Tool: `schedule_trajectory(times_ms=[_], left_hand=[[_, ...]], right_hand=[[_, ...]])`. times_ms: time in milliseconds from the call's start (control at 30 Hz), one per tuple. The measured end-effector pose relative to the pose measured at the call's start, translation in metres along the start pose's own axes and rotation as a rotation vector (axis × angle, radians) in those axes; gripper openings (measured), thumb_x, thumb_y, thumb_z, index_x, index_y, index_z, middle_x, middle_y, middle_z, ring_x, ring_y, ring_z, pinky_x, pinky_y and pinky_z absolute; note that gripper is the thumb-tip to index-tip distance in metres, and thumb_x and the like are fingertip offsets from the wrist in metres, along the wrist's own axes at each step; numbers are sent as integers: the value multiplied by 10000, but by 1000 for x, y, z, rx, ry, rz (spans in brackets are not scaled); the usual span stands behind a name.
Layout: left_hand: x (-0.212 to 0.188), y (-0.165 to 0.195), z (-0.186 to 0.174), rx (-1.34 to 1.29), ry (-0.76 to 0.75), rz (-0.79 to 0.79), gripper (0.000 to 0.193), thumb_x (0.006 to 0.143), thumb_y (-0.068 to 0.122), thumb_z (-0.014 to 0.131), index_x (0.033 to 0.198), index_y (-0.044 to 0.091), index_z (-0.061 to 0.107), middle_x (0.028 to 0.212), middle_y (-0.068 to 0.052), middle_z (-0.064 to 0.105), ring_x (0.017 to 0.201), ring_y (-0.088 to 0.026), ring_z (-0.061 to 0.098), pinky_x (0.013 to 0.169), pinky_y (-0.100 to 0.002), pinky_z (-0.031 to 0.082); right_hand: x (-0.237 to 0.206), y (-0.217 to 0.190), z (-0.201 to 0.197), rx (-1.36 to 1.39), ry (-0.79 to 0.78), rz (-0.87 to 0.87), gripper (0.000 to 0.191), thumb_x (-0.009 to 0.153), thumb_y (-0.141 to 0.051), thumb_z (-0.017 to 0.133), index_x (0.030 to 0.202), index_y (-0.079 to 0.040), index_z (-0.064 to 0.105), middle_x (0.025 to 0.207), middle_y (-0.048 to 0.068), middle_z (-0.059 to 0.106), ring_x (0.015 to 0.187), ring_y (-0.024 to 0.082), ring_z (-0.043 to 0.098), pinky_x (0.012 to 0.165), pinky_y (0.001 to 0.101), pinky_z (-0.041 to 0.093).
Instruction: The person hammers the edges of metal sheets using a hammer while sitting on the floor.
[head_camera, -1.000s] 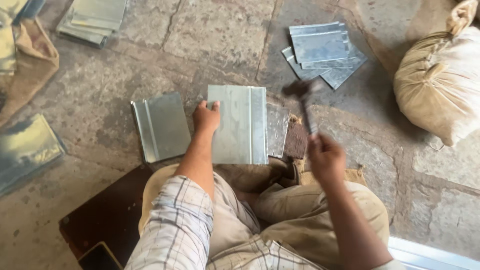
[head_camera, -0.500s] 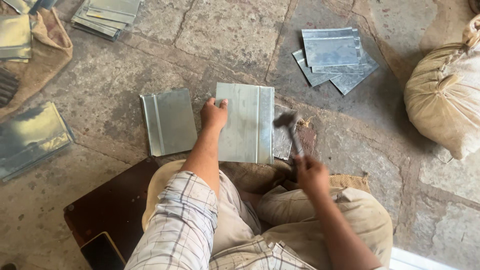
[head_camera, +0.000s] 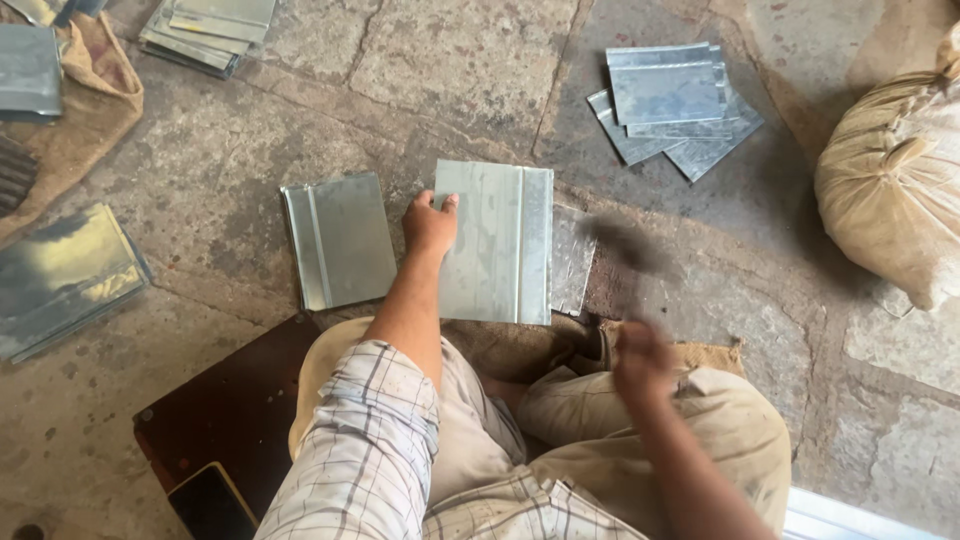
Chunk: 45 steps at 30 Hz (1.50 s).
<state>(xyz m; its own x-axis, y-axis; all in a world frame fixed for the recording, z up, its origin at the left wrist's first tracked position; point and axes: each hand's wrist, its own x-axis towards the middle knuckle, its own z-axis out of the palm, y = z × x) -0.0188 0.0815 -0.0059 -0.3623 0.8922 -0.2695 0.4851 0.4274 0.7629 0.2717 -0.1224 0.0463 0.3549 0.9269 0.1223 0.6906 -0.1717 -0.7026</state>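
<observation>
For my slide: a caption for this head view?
Left hand steadies a metal sheet on stone floor; right hand swings a blurred hammer.

The metal sheet (head_camera: 495, 243) under the left hand (head_camera: 430, 222) is dull silver-grey with pale streaks. The smaller sheet (head_camera: 340, 240) beside it is the same grey, as is the fanned stack (head_camera: 672, 105), which has a bluish sheen. The floor (head_camera: 440, 60) is mottled grey-brown stone. The shirt sleeve (head_camera: 365, 455) is white with a thin grey and tan check. The trousers (head_camera: 700, 430) are plain beige. The sack (head_camera: 895, 190) is sandy tan. The board (head_camera: 235, 410) is dark reddish brown.
</observation>
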Motion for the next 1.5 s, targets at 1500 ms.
schedule_trajectory(times_ms=[1500], left_hand=[[9, -11, 4, -76, 182, 97, 411, 919, 260, 738, 1283, 72, 711, 1237, -215, 702, 1134, -342, 682, 964, -387, 525]], right_hand=[[36, -39, -50, 224, 44, -50, 399, 1056, -303, 608, 1290, 15, 658, 774, 33, 672, 587, 47, 593, 437, 240, 495]])
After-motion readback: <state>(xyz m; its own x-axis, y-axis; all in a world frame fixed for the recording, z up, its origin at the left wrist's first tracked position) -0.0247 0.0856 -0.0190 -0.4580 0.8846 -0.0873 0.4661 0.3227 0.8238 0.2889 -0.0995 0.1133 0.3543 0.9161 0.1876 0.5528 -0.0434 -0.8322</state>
